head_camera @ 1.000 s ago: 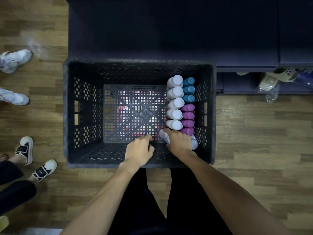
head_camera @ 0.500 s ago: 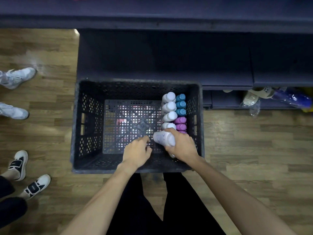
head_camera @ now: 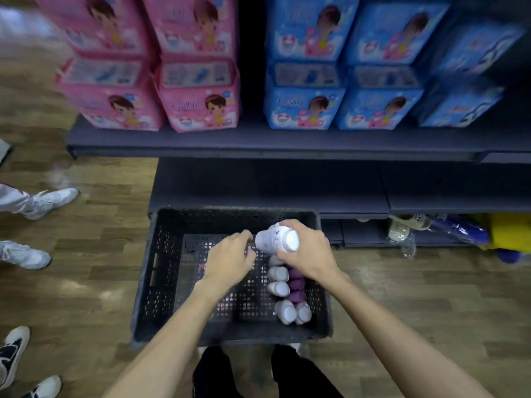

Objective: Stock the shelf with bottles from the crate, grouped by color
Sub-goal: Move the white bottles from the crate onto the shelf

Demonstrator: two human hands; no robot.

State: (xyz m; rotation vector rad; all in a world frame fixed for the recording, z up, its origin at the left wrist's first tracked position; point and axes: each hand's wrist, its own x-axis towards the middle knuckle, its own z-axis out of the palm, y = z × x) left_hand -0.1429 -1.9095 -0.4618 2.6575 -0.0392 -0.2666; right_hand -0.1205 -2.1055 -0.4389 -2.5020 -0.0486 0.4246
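The right hand holds a white bottle above the black crate, its fingers curled over the top of the bottle and the thumb under it, so the bottle lies on its side with its rounded white cap end toward the camera and its other end toward the left hand. That bottle is pale, with faint print on its body that is too blurred to read. The left hand hovers just beside it, fingers loosely bent; its fingertips seem to touch the bottle's far end, though the blur leaves that unsure. Below, along the crate's right side, more white bottles stand in a row next to purple bottles. The crate sits on the wooden floor against a dark shelf carrying pink packs and blue packs.
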